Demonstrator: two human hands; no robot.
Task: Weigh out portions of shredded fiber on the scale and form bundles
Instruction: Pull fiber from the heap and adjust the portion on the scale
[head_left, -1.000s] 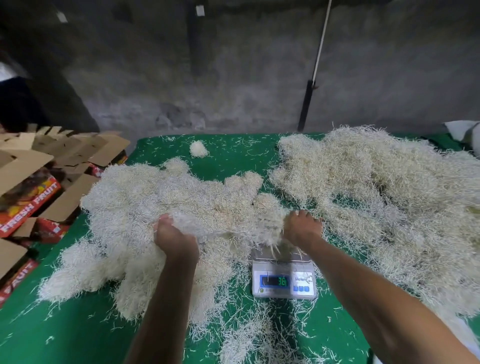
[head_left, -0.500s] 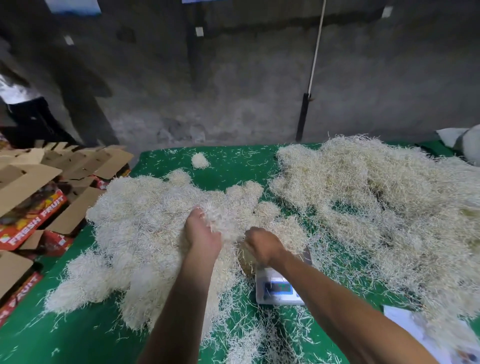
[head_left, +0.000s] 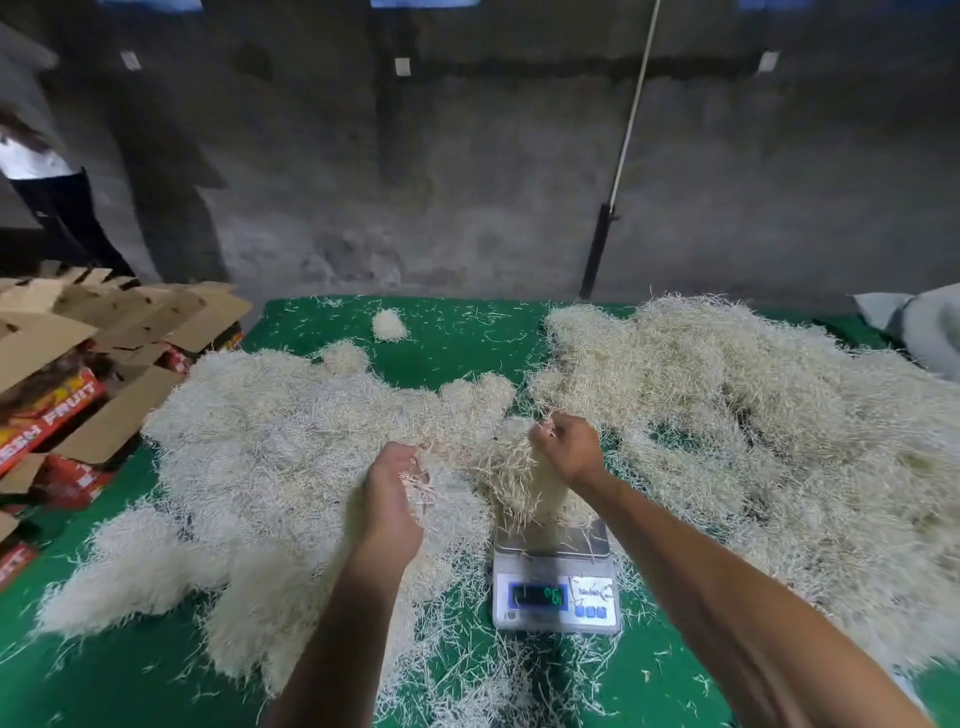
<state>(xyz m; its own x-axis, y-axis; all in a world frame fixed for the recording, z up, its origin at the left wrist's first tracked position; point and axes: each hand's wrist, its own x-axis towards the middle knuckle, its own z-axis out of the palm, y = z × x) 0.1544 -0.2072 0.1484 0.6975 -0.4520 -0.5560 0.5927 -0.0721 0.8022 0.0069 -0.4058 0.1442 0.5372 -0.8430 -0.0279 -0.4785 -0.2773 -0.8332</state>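
Observation:
A small silver digital scale (head_left: 555, 587) sits on the green table (head_left: 452, 353) near the front middle, its green display lit. A clump of pale shredded fiber (head_left: 524, 483) hangs over the scale's platform, and my right hand (head_left: 569, 444) grips its top. My left hand (head_left: 392, 493), just left of the scale, has its fingers curled round a few loose strands. A wide heap of whiter fiber (head_left: 270, 441) lies to the left. A larger, yellower heap (head_left: 753, 415) covers the right side.
Open cardboard fruit boxes (head_left: 62, 374) are stacked along the table's left edge. A small fiber ball (head_left: 388, 325) lies near the far edge. A person (head_left: 47, 197) stands at the far left by the grey wall. A pole (head_left: 618, 171) leans behind the table.
Both hands have lifted from the left heap. My right hand has carried a clump of fiber rightward over the scale. The camera view has tilted up slightly.

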